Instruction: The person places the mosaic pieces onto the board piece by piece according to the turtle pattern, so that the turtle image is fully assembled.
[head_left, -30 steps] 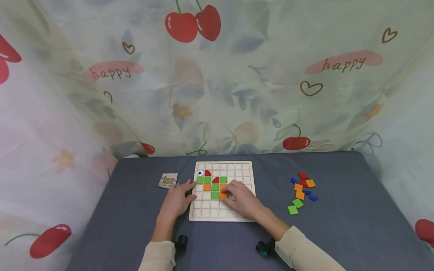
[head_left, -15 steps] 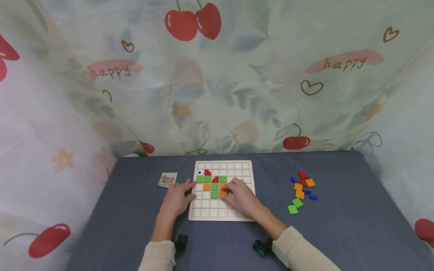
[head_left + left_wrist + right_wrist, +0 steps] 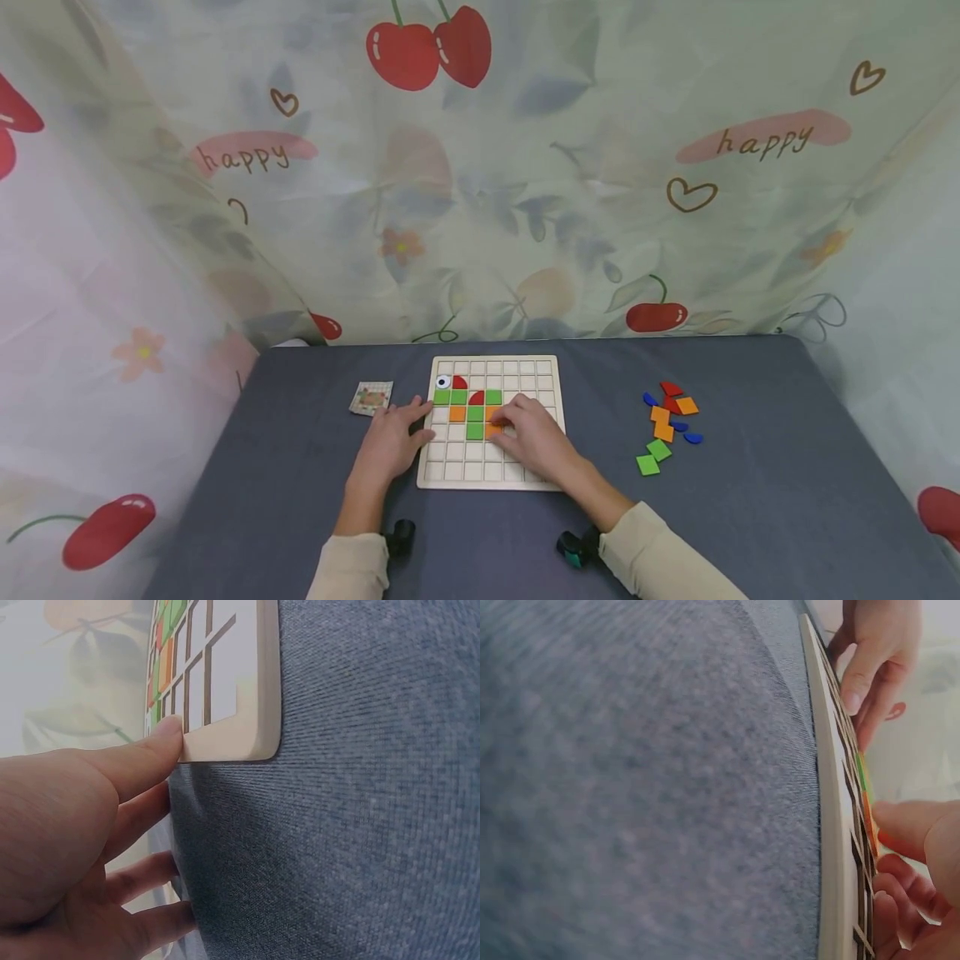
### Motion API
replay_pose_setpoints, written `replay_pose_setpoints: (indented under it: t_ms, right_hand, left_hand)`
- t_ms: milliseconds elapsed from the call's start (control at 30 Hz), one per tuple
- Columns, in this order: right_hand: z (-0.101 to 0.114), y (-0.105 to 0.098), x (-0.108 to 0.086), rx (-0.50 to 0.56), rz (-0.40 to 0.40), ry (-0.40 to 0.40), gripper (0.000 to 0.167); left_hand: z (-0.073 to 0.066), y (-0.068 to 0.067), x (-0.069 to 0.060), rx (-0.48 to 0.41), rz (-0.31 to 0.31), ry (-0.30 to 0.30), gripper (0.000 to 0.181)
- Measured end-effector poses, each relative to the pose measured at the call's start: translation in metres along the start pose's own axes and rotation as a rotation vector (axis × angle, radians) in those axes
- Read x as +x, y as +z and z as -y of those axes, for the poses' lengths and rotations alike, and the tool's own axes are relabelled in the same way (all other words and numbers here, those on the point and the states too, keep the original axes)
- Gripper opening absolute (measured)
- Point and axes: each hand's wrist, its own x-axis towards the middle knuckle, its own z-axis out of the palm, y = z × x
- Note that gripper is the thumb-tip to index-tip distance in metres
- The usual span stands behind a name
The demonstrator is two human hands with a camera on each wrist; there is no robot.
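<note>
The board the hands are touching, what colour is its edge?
The board's edge is pale beige, like light wood; it shows best in the left wrist view.

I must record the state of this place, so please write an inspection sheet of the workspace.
Surface: dark grey-blue tablecloth.
Job's things: wooden grid board holding green, orange and red tiles and one eye tile.
Clutter: loose red, orange, green and blue tiles right of the board; picture card left of it.
Hands: left hand touches the board's left edge with its thumb; right hand pinches an orange tile on the board.
Cables: nothing seen.
Surroundings: cherry-printed curtain behind the board.
</note>
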Motion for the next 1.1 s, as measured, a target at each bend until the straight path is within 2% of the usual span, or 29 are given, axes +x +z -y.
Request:
replay_pose_setpoints:
  t_ms: [167, 300, 533, 633, 800, 900, 1100]
  right_hand:
    - [0.001, 0.001, 0.0, -0.016, 0.0, 0.014, 0.015]
    - [0.005, -0.003, -0.003, -0.054, 0.012, -0.017, 0.018]
    - [0.013, -0.018, -0.014, -0.215, 0.026, -0.109, 0.029]
    - [0.011, -0.023, -0.019, -0.29, 0.039, -0.076, 0.043]
    - [0.001, -0.03, -0.026, -0.362, 0.109, 0.008, 0.07]
    - [-0.009, -0.034, -0.03, -0.4, 0.128, 0.02, 0.077]
    - [-0.031, -0.045, -0.039, -0.447, 0.107, 0.024, 0.083]
  left_hand:
    - [0.0, 0.0, 0.001, 0.006, -0.002, -0.005, 0.056]
    - [0.0, 0.001, 0.001, 0.014, 0.004, -0.007, 0.056]
    - [0.0, 0.001, 0.001, 0.027, 0.0, -0.014, 0.057]
    - [0.001, 0.0, 0.001, 0.028, -0.001, -0.011, 0.057]
    - [0.001, 0.0, 0.001, 0.029, -0.01, -0.009, 0.056]
    - [0.001, 0.001, 0.001, 0.028, -0.014, -0.006, 0.056]
    - [-0.001, 0.001, 0.001, 0.039, -0.017, 0.005, 0.056]
